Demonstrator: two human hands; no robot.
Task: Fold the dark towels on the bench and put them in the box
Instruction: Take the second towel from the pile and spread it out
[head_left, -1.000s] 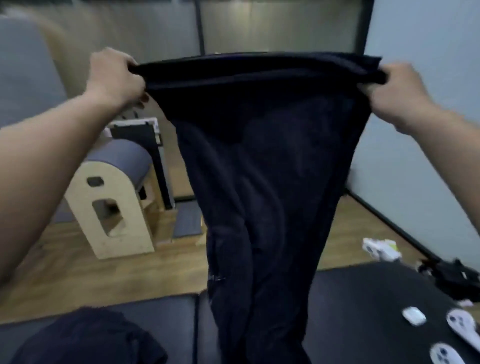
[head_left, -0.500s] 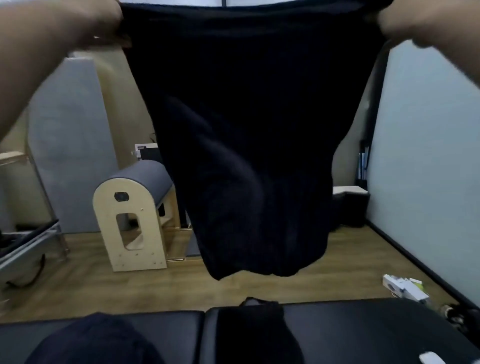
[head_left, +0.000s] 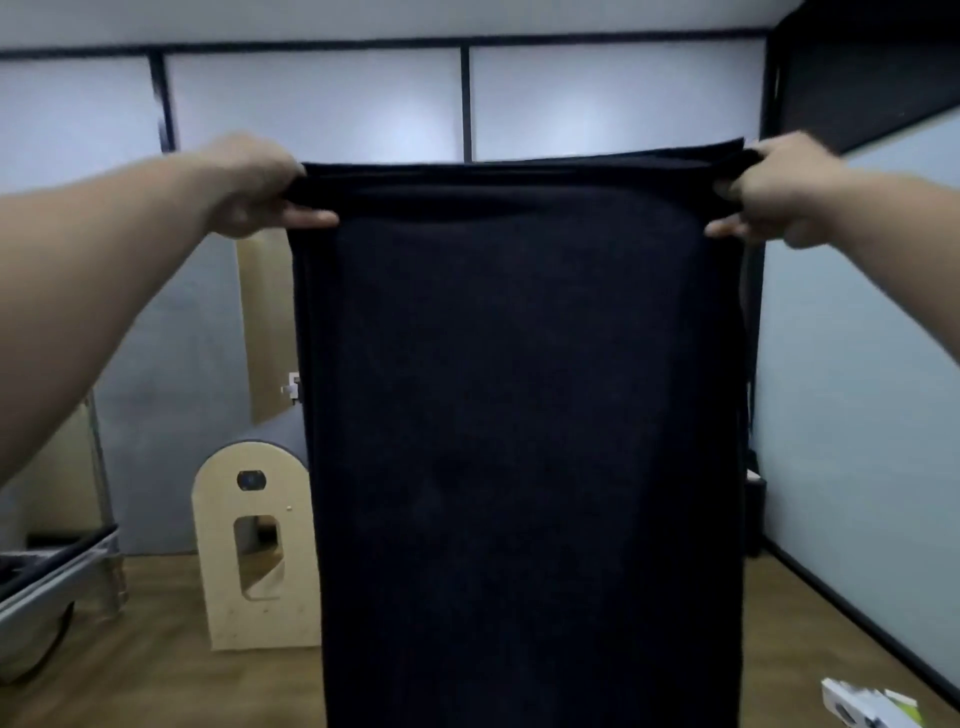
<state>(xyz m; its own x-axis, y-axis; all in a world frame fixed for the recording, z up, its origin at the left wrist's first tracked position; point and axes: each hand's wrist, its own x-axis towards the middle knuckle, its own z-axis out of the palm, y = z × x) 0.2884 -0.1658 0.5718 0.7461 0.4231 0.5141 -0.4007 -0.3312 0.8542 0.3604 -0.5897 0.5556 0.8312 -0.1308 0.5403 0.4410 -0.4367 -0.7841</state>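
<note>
On the far left, low down, stands a pale wooden arch-shaped stand (head_left: 254, 561) on the brown floor (head_left: 156, 675). Above it the left hand (head_left: 254, 184) has its grip closed on the top left corner of a big dark blue-black cloth towel (head_left: 524, 415), with the cloth bunched under curled fingers. The towel is up in the air in the middle and hangs straight down from both hands, long way up and down, with its top edge flat. Its bottom runs out of sight. The right hand (head_left: 774, 189) pinches the top right corner the same way. Both hands are just as near, so bringing the two corners together looks like the next fold. The table and the box are not in sight. A white and green packet (head_left: 862, 709) lies low on the right.
</note>
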